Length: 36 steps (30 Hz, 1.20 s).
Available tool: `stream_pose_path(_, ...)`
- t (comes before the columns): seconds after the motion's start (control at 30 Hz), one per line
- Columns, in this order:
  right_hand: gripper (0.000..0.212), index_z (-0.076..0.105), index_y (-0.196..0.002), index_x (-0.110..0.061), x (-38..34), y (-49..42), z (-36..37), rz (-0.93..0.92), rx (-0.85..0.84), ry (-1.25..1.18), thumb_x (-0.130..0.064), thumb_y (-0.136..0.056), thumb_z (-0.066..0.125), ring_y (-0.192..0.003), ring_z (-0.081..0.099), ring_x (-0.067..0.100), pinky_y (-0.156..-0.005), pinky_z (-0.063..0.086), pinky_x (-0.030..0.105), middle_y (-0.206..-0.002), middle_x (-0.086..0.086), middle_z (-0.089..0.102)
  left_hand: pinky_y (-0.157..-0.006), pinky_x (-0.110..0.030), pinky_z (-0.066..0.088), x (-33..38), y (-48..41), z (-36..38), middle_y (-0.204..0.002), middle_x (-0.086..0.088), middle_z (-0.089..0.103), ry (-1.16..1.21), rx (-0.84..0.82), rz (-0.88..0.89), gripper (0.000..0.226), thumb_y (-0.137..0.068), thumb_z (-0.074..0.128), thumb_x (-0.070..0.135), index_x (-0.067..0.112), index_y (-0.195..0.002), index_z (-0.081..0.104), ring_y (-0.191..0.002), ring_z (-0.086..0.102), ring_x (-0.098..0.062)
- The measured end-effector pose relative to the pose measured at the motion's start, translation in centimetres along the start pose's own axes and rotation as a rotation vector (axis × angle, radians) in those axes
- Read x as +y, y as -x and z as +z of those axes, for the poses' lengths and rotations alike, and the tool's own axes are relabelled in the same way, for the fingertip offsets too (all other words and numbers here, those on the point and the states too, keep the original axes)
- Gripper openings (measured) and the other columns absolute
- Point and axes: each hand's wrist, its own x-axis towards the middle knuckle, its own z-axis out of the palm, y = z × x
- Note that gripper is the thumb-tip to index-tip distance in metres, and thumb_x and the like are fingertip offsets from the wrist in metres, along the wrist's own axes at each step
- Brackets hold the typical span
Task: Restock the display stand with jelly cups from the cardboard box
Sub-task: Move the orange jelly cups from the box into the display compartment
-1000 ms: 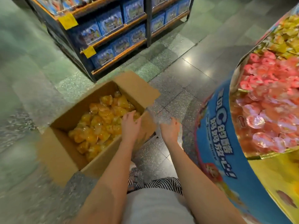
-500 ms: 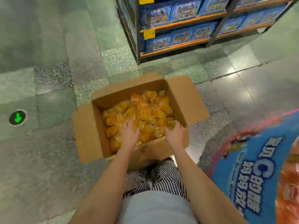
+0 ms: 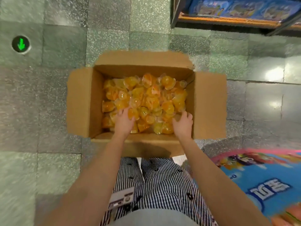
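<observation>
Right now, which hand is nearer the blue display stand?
Right. The right hand is at the right side of the cardboard box, toward the display stand; the left hand is farther left in it.

Black-and-white striped trousers (image 3: 164, 181), pale grey top (image 3: 153, 218), possibly a card badge (image 3: 122, 199).

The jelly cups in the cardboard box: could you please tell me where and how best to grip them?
I would come straight down from above: the cardboard box is open-topped and its walls block the sides. The jelly cups lie loose and tilted every way, so scoop a handful by their rounded bodies, hands cupped inward from both sides.
</observation>
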Motion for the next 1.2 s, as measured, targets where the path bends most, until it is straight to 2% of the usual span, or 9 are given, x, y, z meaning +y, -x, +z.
stream_pose_path(0.1, 0.054, 0.039, -0.141, -0.007, 0.5, -3.3, -0.2, -0.035, -0.034, 0.068, -0.021, -0.092, 0.058, -0.132, 0.034, 0.042, -0.111, 0.030, 0.045, -0.147, 0.023, 0.031, -0.113, -0.044, 0.024, 0.0, -1.7, 2.0, -0.151, -0.010, 0.033, 0.050, 0.021, -0.082, 0.054, -0.094, 0.060, 0.022, 0.021, -0.145, 0.040, -0.139, 0.031, -0.031)
stream_pose_path(0.23, 0.058, 0.035, -0.144, -0.008, 1.1, -7.4, 0.1, -0.082, -0.079, 0.160, -0.025, -0.094, 0.057, -0.133, 0.034, 0.041, -0.112, 0.031, 0.046, -0.148, 0.022, 0.028, -0.110, -0.044, 0.033, -1.0, -3.9, 5.2, -0.145, -0.014, 0.039, 0.167, 0.043, -0.186, 0.064, -0.090, 0.066, 0.023, 0.021, -0.147, 0.036, -0.135, 0.036, -0.034)
stream_pose_path(0.33, 0.059, 0.031, -0.147, -0.010, 1.5, -10.0, 1.2, -0.120, -0.114, 0.214, -0.025, -0.095, 0.055, -0.137, 0.031, 0.039, -0.113, 0.031, 0.046, -0.152, 0.021, 0.023, -0.107, -0.047, 0.036, -1.8, -4.6, 7.1, -0.149, -0.015, 0.034, 0.111, 0.041, -0.237, 0.072, -0.091, 0.065, 0.028, 0.025, -0.151, 0.025, -0.135, 0.035, -0.036)
stream_pose_path(0.43, 0.061, 0.025, -0.150, -0.017, 2.1, -12.2, 2.4, -0.123, -0.128, 0.241, -0.027, -0.097, 0.054, -0.139, 0.028, 0.039, -0.115, 0.030, 0.048, -0.154, 0.021, 0.020, -0.108, -0.051, 0.035, -3.0, -5.3, 8.9, -0.151, -0.017, 0.031, 0.080, 0.041, -0.265, 0.075, -0.093, 0.061, 0.035, 0.027, -0.154, 0.016, -0.138, 0.031, -0.036)
stream_pose_path(0.57, 0.069, 0.014, -0.153, -0.030, 2.6, -14.8, 3.9, -0.064, -0.106, 0.229, -0.030, -0.097, 0.054, -0.141, 0.028, 0.041, -0.114, 0.031, 0.051, -0.156, 0.021, 0.016, -0.110, -0.051, 0.031, -4.7, -6.3, 10.9, -0.153, -0.015, 0.032, 0.093, 0.065, -0.286, 0.075, -0.094, 0.060, 0.037, 0.026, -0.153, 0.017, -0.139, 0.026, -0.036)
stream_pose_path(0.7, 0.069, 0.015, -0.153, -0.035, 3.1, -16.2, 5.2, -0.087, -0.117, 0.225, -0.030, -0.097, 0.054, -0.135, 0.035, 0.046, -0.112, 0.034, 0.049, -0.154, 0.026, 0.016, -0.106, -0.046, 0.037, -5.5, -7.3, 12.4, -0.153, -0.007, 0.036, 0.089, 0.137, -0.280, 0.078, -0.090, 0.065, 0.038, 0.027, -0.153, 0.020, -0.133, 0.030, -0.032)
stream_pose_path(0.8, 0.064, 0.025, -0.151, -0.032, 3.3, -16.6, 5.6, -0.114, -0.069, 0.192, -0.021, -0.096, 0.055, -0.122, 0.048, 0.045, -0.107, 0.039, 0.044, -0.148, 0.023, 0.022, -0.102, -0.041, 0.037, -5.3, -8.0, 13.2, -0.153, -0.001, 0.038, 0.082, 0.175, -0.286, 0.081, -0.087, 0.068, 0.034, 0.032, -0.152, 0.021, -0.131, 0.032, -0.028)
stream_pose_path(1.03, 0.056, 0.035, -0.141, -0.018, 3.0, -16.1, 5.0, -0.117, -0.019, 0.193, -0.011, -0.092, 0.060, -0.117, 0.052, 0.040, -0.100, 0.042, 0.042, -0.139, 0.019, 0.036, -0.101, -0.043, 0.038, -5.8, -8.1, 13.0, -0.145, -0.005, 0.047, 0.117, 0.226, -0.301, 0.077, -0.082, 0.073, 0.036, 0.031, -0.148, 0.033, -0.128, 0.035, -0.030)
stream_pose_path(1.2, 0.051, 0.038, -0.131, -0.013, 2.4, -13.9, 3.4, -0.078, -0.021, 0.122, -0.012, -0.087, 0.064, -0.107, 0.054, 0.038, -0.083, 0.039, 0.031, -0.133, 0.018, 0.040, -0.105, -0.048, 0.039, -4.7, -6.3, 11.1, -0.143, -0.007, 0.043, 0.243, 0.199, -0.343, 0.079, -0.079, 0.073, 0.038, 0.031, -0.145, 0.031, -0.131, 0.038, -0.033)
